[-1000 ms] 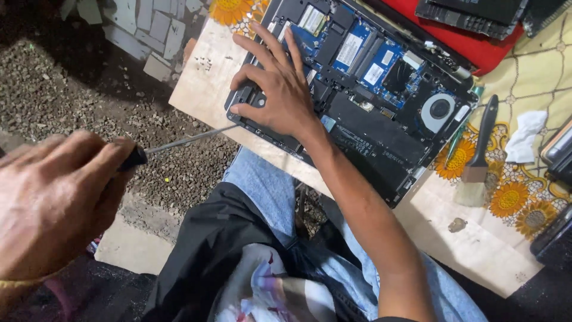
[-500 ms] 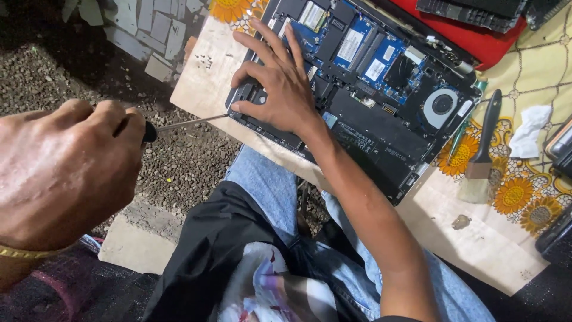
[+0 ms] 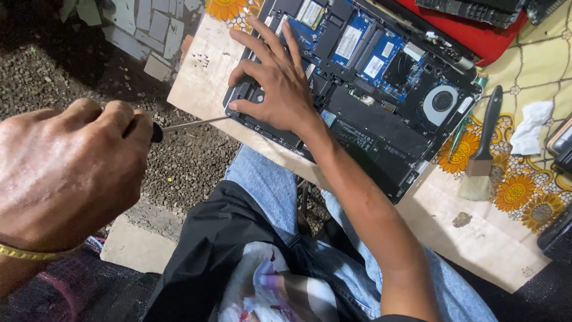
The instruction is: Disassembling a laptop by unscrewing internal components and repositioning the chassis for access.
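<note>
Lying open in the upper middle of the frame, the laptop point(image 3: 381, 89) shows its blue circuit boards, a round fan and a black battery, and it rests on a pale wooden board point(image 3: 202, 77) over the person's lap. The right hand point(image 3: 280, 89) presses flat on the laptop's lower left corner, fingers spread, grasping nothing. The left hand point(image 3: 65, 173), at the left edge of the frame, has its grip clenched around the handle of a screwdriver point(image 3: 190, 124); the thin metal shaft runs right, its tip reaching the laptop's corner just beside the right thumb. A gold bracelet point(image 3: 24, 253) circles the left wrist. To the right of the laptop a paintbrush point(image 3: 482, 149) lies on a yellow flowered cloth point(image 3: 518, 191), near a crumpled white tissue point(image 3: 530, 128). Gravel point(image 3: 179, 161) fills the ground below the board.
</note>
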